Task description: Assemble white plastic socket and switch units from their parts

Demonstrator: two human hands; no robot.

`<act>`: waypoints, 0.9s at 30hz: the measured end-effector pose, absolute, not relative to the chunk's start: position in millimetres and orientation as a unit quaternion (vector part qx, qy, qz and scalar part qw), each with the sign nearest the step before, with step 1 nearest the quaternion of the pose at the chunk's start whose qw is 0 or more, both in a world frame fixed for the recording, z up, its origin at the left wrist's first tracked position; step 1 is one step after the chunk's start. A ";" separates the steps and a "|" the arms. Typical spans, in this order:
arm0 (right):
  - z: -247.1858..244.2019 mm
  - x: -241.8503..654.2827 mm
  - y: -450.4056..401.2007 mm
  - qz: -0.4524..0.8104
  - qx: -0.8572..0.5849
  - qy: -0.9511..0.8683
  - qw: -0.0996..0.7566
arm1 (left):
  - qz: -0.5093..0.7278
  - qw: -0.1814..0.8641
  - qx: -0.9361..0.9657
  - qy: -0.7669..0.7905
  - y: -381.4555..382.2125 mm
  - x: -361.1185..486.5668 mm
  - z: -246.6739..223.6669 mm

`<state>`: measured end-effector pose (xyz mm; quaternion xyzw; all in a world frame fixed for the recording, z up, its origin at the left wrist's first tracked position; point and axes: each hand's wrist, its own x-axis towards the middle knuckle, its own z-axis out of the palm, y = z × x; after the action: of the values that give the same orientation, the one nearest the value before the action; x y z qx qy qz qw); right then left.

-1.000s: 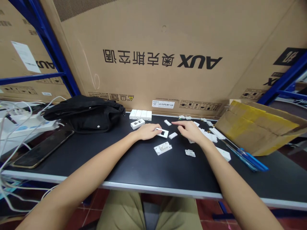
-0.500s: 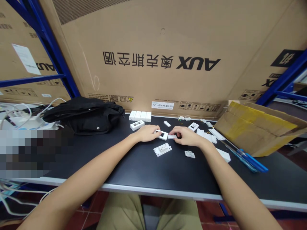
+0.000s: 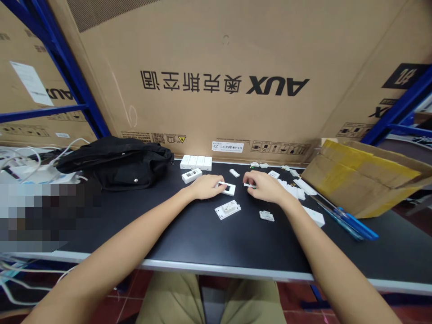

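My left hand (image 3: 209, 186) is closed on the left end of a white plastic housing (image 3: 230, 189) with a dark rectangular opening, resting at the table's middle. My right hand (image 3: 263, 185) pinches a small flat white plastic piece (image 3: 249, 185), held apart from the housing; its far end is hidden by the fingers. Nearer to me lies a white plastic cover plate (image 3: 228, 209) with raised parts on it. To its right is a small white bracket-like part (image 3: 266, 216). Beyond the housing sits a little white piece (image 3: 234, 173).
White housings stand in a row (image 3: 195, 162) at the back, beside one open housing (image 3: 191, 176). A black bag (image 3: 118, 164) lies left. On the right are loose white parts (image 3: 297, 192), blue-handled screwdrivers (image 3: 354, 225) and an open carton (image 3: 357, 180). Behind rises a large cardboard box (image 3: 195, 112).
My right hand has drawn away to the right with the small white piece, widening the gap to the housing. The left hand stays on the housing. The view has shifted slightly.
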<state>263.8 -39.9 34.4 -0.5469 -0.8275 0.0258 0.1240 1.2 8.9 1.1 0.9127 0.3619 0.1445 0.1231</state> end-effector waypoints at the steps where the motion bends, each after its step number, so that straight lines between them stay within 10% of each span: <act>1: 35.1 263.4 -40.2 0.022 -0.553 -0.822 0.130 | 0.144 0.122 0.913 0.363 8.8 1.1 1.3; 27: 34.4 247.8 -41.4 0.058 -0.514 -0.810 0.276 | 0.197 0.204 0.885 0.370 12.7 0.4 -3.4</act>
<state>247.8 -41.4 34.4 -0.5137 -0.8101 0.0585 0.2764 0.4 12.7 -3.4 0.8849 0.3696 0.1967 0.2042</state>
